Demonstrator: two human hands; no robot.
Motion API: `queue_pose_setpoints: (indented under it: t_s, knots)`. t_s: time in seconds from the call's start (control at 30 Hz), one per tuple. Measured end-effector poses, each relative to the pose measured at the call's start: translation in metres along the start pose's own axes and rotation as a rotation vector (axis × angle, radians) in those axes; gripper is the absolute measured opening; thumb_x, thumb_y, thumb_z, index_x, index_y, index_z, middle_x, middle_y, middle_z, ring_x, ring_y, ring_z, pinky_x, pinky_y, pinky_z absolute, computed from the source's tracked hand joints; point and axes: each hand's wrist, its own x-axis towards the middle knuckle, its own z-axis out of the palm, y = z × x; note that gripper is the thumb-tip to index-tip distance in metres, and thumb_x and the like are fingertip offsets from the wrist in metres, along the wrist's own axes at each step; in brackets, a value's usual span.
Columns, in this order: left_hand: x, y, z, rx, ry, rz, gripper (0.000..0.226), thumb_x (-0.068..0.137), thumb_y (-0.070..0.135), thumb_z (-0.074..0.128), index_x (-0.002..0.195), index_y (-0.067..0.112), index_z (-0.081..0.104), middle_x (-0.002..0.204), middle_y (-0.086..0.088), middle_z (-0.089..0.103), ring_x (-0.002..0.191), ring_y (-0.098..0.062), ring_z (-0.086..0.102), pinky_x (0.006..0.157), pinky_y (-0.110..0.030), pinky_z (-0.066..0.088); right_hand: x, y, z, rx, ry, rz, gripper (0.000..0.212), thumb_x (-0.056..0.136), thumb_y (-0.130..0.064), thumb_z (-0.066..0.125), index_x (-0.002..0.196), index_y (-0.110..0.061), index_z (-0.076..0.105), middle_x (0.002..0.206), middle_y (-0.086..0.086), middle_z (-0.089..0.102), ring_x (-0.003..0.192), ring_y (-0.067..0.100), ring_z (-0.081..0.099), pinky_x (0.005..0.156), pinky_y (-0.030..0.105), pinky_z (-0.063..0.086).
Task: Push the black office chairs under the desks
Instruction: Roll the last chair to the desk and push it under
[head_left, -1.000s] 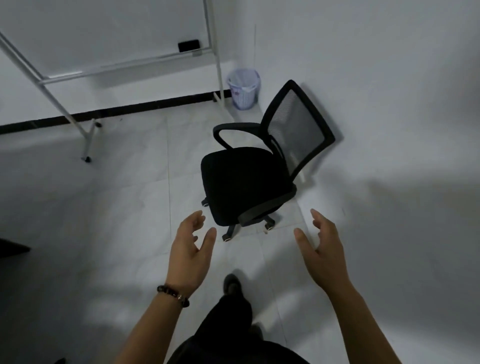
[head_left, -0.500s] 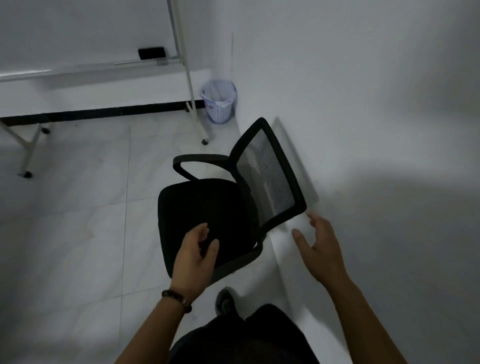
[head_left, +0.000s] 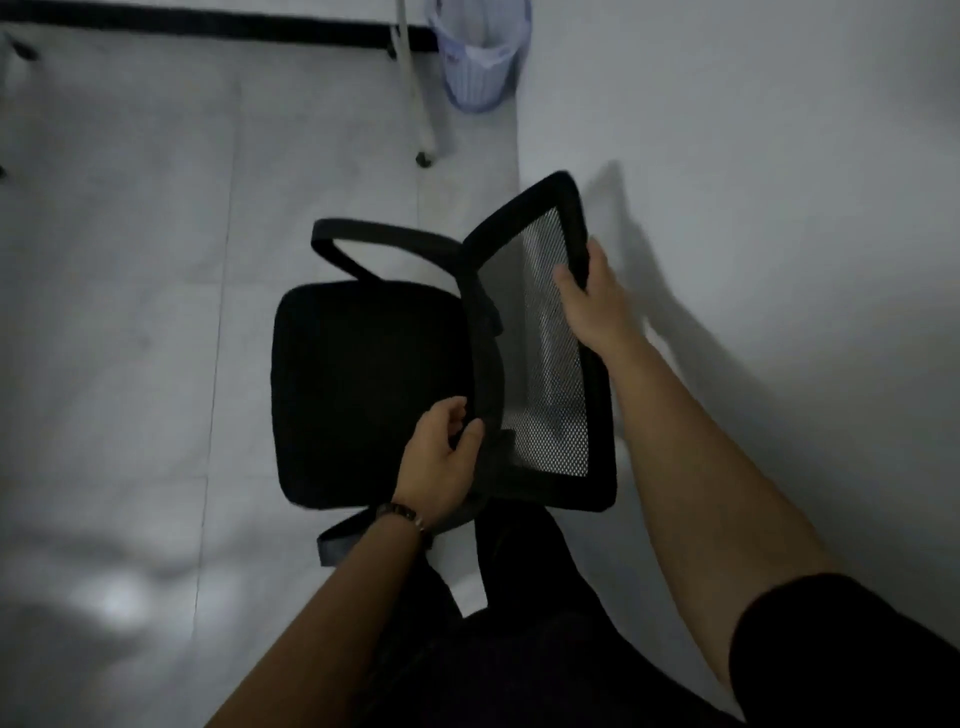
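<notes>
A black office chair (head_left: 363, 384) with a mesh back stands on the pale tiled floor directly below me, its seat facing left and its back close to the white wall on the right. My right hand (head_left: 592, 299) grips the top edge of the mesh backrest (head_left: 550, 364), thumb on the mesh side. My left hand (head_left: 441, 462) curls around the near armrest where it meets the backrest frame. No desk is in view.
A lilac waste bin (head_left: 480, 57) with a liner stands at the wall corner at the top. A white whiteboard-stand leg (head_left: 415, 88) with a castor reaches the floor just left of it. A black skirting strip (head_left: 208, 23) runs along the far wall.
I have stepped up to the chair and looked down. Both hands, open in the air before, have closed on it: the right on the backrest top, the left on the near armrest.
</notes>
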Motion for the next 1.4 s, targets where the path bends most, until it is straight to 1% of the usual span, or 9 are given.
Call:
queue_pose_setpoints:
  t_s: [0.17, 0.37, 0.47, 0.67, 0.83, 0.93, 1.07, 1.2, 1.4]
  knots:
    - [0.031, -0.021, 0.034, -0.045, -0.088, -0.099, 0.044, 0.098, 0.039, 0.042, 0.138, 0.021, 0.042, 0.135, -0.004, 0.049, 0.121, -0.016, 0.049, 0.104, -0.035, 0.04, 0.016, -0.001, 0.03, -0.022, -0.005, -0.072, 0.064, 0.103, -0.02, 0.04, 0.157, -0.023, 0.006, 0.156, 0.002, 0.031, 0.139, 0.018, 0.035, 0.112, 0.028, 0.027]
    - [0.028, -0.044, 0.037, -0.053, -0.062, -0.191, 0.053, 0.098, 0.046, 0.035, 0.145, 0.021, 0.035, 0.148, -0.004, 0.04, 0.136, -0.018, 0.035, 0.114, -0.033, 0.025, -0.012, -0.027, 0.083, 0.04, -0.051, -0.14, 0.065, 0.104, -0.012, 0.038, 0.157, -0.019, 0.0, 0.156, 0.006, 0.028, 0.129, -0.001, 0.033, 0.088, -0.007, 0.021]
    - [0.007, -0.061, 0.014, 0.026, 0.057, -0.261, 0.054, 0.1, 0.044, 0.032, 0.147, 0.019, 0.029, 0.152, -0.005, 0.032, 0.142, -0.02, 0.025, 0.116, -0.032, 0.017, -0.044, -0.051, 0.128, 0.126, -0.097, -0.179, 0.068, 0.102, -0.006, 0.039, 0.156, -0.015, -0.002, 0.157, 0.011, 0.023, 0.115, -0.018, 0.024, 0.078, -0.013, 0.02]
    - [-0.039, -0.111, -0.094, -0.068, 0.25, -0.466, 0.049, 0.101, 0.041, 0.033, 0.146, 0.022, 0.034, 0.152, 0.0, 0.034, 0.14, -0.018, 0.029, 0.113, -0.028, 0.019, -0.109, -0.116, 0.222, 0.153, -0.319, -0.341, 0.075, 0.101, -0.005, 0.04, 0.154, -0.011, -0.013, 0.158, 0.02, 0.011, 0.13, 0.022, 0.043, 0.088, -0.001, 0.032]
    - [-0.078, -0.146, -0.165, -0.043, 0.508, -0.523, 0.048, 0.1, 0.044, 0.029, 0.141, 0.021, 0.043, 0.147, 0.0, 0.043, 0.134, -0.02, 0.038, 0.109, -0.026, 0.026, -0.145, -0.166, 0.285, -0.099, -0.607, -0.476, 0.089, 0.101, -0.03, 0.043, 0.147, -0.016, -0.032, 0.16, 0.023, 0.003, 0.125, 0.035, 0.051, 0.099, 0.033, 0.045]
    - [-0.097, -0.17, -0.19, 0.205, 0.591, -0.555, 0.056, 0.098, 0.052, 0.024, 0.144, 0.023, 0.035, 0.149, -0.004, 0.04, 0.136, -0.024, 0.035, 0.114, -0.043, 0.025, -0.155, -0.188, 0.318, -0.41, -0.613, -0.641, 0.096, 0.096, -0.056, 0.039, 0.148, -0.013, -0.029, 0.156, 0.022, 0.023, 0.134, 0.037, 0.039, 0.109, 0.05, 0.037]
    - [-0.116, -0.21, -0.237, 0.318, 0.63, -0.588, 0.055, 0.097, 0.054, 0.02, 0.144, 0.028, 0.032, 0.149, -0.001, 0.039, 0.136, -0.025, 0.035, 0.114, -0.044, 0.02, -0.173, -0.227, 0.347, -0.81, -0.504, -0.741, 0.098, 0.083, -0.083, 0.024, 0.155, -0.024, -0.007, 0.156, 0.023, 0.01, 0.144, 0.04, 0.01, 0.116, 0.057, 0.006]
    - [-0.126, -0.241, -0.287, 0.318, 0.601, -0.579, 0.055, 0.096, 0.056, 0.017, 0.143, 0.032, 0.033, 0.148, 0.001, 0.04, 0.135, -0.025, 0.035, 0.112, -0.044, 0.02, -0.183, -0.267, 0.379, -0.949, -0.494, -0.868, 0.108, 0.073, -0.093, 0.016, 0.155, -0.022, 0.011, 0.16, 0.022, -0.008, 0.146, 0.038, -0.018, 0.115, 0.055, -0.016]
    - [-0.136, -0.273, -0.339, 0.301, 0.576, -0.609, 0.054, 0.096, 0.057, 0.014, 0.144, 0.035, 0.028, 0.151, 0.003, 0.034, 0.139, -0.023, 0.028, 0.115, -0.046, 0.014, -0.195, -0.305, 0.436, -1.048, -0.685, -0.941, 0.111, 0.074, -0.089, 0.014, 0.154, -0.014, 0.003, 0.159, 0.017, -0.023, 0.14, 0.034, -0.036, 0.116, 0.053, -0.017]
